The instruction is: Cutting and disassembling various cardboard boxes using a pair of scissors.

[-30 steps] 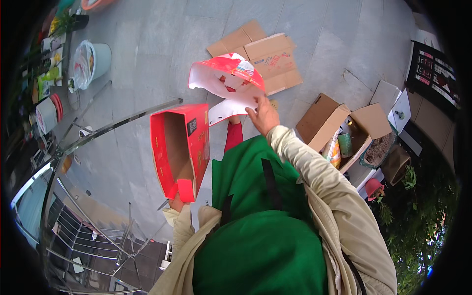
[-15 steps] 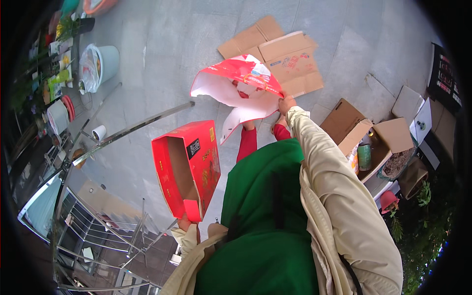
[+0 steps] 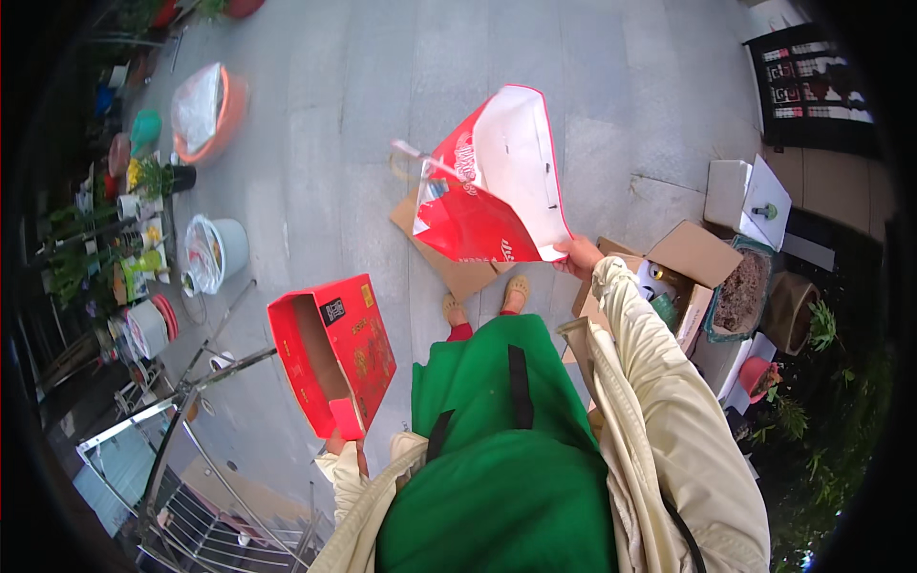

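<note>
A grey paved floor (image 3: 363, 162) fills most of the view, seen from above a person in a green apron (image 3: 506, 458) and a cream jacket (image 3: 669, 420). The largest thing in hand is a red and white paper bag (image 3: 501, 186), raised in front of the person over the paving; the right hand (image 3: 576, 256) grips its lower right corner, fingers closed on the edge. Next in size is an open red box (image 3: 334, 349), tilted with its open side to the left and held out low on the person's left; the left hand (image 3: 336, 444) clasps its bottom corner from beneath. A flat piece of cardboard (image 3: 458, 272) lies on the floor under the bag, just past the person's sandalled feet. To the right stands an open cardboard box (image 3: 683, 267) with bottles inside. On the left, a pale bucket (image 3: 229, 246) lined with plastic stands near some potted plants (image 3: 158, 177).
</note>
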`<state>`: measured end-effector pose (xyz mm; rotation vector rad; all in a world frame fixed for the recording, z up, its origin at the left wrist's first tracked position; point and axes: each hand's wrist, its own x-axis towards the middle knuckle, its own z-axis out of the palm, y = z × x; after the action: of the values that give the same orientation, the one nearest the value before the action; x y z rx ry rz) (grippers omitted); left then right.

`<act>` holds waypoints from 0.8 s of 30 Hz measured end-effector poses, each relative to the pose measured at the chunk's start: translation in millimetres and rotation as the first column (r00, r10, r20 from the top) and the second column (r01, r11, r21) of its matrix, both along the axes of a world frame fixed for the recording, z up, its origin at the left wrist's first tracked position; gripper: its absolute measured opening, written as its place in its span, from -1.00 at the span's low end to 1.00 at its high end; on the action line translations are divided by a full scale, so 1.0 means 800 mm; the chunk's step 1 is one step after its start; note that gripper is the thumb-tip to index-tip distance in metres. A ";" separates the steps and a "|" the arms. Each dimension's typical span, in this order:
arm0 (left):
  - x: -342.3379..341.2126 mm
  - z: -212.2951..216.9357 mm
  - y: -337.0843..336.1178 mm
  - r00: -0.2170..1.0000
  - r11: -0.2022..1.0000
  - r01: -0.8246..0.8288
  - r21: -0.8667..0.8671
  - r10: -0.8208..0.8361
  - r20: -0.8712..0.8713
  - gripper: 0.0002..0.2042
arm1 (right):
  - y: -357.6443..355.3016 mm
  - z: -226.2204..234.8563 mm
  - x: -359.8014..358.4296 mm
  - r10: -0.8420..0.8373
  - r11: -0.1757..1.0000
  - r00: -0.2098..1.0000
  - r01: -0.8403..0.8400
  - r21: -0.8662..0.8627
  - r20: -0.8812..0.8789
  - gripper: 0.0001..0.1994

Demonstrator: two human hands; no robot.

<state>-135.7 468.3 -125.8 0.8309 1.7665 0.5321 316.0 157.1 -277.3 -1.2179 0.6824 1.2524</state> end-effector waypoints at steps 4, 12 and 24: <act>0.062 0.022 -0.024 0.996 0.998 0.068 0.017 -0.069 0.061 -0.69 | -0.065 0.069 0.020 -0.194 0.970 0.980 0.184 0.156 0.051 -0.74; 0.196 0.079 0.045 0.966 0.974 0.187 0.131 -0.207 0.158 -0.70 | -0.128 0.172 0.018 -0.520 0.806 0.850 0.452 0.381 0.091 -0.75; 0.555 0.046 0.323 0.909 0.954 0.257 0.153 -0.292 0.297 -0.72 | 0.018 0.196 0.188 -0.739 0.674 0.634 0.707 0.216 0.230 -0.76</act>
<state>308.0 727.1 -89.2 0.9942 1.3082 0.5448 466.5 171.5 -120.4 -0.8616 0.7590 0.3947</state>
